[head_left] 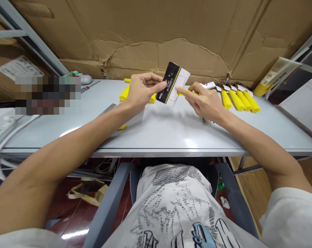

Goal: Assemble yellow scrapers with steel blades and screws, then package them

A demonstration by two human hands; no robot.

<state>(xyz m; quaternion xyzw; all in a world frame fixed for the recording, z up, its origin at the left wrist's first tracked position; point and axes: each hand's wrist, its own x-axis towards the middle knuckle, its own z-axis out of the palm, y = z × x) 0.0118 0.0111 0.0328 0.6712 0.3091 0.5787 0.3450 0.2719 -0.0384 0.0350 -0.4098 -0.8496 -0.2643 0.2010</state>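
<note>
My left hand (143, 90) is closed, pinching the black edge of a small printed card (173, 82) between thumb and fingers. The card is held tilted above the table; it has a black band with white print, a yellow stripe and a white part with an outlined box. At the card's right side is my right hand (204, 100), its index fingertip at the white part. A bit of a yellow object (181, 91) shows by its fingers; the rest is hidden. Behind and below my left hand lie yellow-handled pieces (124, 94), partly covered by the hand and arm.
Several yellow-handled tools (240, 100) with card sleeves lie in a row at the right of the white table (171, 136). Beyond them leans a clear-and-yellow box (277, 77). Cardboard (158, 31) stands along the back. White cables (2, 144) hang at the left edge.
</note>
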